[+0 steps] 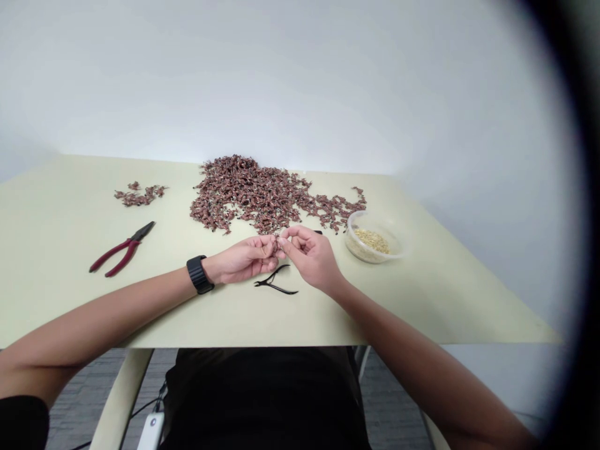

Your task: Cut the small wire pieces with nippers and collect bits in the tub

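Piece (pixel 276 240), small and brown, is between your two hands, just in front of the pile (pixel 244 194) on the tabletop (pixel 187 319). Your left hand (pixel 244 259) is half curled and pinches it with thumb and fingers; your right hand (pixel 312 256) pinches it from the other side, though the exact contact is too small to see.

It should be very light, so its weight will not trouble you. Its thin, uneven ends look rather stiff but may bend, so a gentle pinch on the thicker middle seems the safest. Being so small, it may turn or slip between your fingers.

Black nippers (pixel 276 284) lie on your side of the hands, quite near, and can be in the way if you lower them. Red-handled pliers (pixel 124 251) and a small cluster (pixel 140 196) are well apart at left. To the right of your right hand stands the bowl (pixel 356 250) with gold bits (pixel 372 240); a wide movement there could knock it.
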Demonstrator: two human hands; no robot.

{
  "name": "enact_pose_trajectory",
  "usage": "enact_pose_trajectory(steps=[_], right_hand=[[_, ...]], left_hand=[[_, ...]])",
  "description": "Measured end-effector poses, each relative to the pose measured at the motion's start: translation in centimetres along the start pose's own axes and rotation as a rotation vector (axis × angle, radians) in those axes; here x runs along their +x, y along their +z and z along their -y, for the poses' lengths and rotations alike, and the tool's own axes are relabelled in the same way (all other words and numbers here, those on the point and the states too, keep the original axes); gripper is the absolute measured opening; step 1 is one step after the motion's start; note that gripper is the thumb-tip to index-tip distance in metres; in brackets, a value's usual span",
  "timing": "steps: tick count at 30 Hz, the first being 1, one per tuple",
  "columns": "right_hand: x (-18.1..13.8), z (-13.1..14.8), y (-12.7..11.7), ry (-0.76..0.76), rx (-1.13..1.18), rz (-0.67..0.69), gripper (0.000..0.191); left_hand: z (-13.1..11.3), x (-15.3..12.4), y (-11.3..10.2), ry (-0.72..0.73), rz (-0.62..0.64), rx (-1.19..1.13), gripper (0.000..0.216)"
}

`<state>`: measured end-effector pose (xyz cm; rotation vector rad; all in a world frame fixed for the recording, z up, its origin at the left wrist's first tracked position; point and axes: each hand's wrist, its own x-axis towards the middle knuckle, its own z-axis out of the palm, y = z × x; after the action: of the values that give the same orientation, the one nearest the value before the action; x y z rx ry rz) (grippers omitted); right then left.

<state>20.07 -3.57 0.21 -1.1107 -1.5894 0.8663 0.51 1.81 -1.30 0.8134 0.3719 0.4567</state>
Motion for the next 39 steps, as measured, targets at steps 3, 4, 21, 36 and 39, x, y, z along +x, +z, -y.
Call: enact_pose_trajectory(steps=[3,4,21,36,39], right_hand=[[0.0,0.2,0.1,0.026,-0.02,0.0,0.03],[0.0,0.2,0.1,0.041,-0.013,0.004,0.031],[0.5,-1.5,0.3,0.349,0.348,0.028,0.045],[-0.1,-0.8,-0.2,0.249,0.003,0.309,0.073],[0.2,-1.2,-0.5,0.214,-0.067,0.305,0.067]], left_hand=[[0.2,0.0,-0.1,0.009,-0.016,0.038,0.017],[0.2,0.0,-0.1,0.023,-0.022,0.063,0.018],[0.7,0.3,0.4,0.387,-0.334,0.681,0.03],[0.1,-0.3,0.9,0.425,-0.519,1.019,0.036],[0.1,-0.3,0.8,0.436,-0.547,1.1,0.035]])
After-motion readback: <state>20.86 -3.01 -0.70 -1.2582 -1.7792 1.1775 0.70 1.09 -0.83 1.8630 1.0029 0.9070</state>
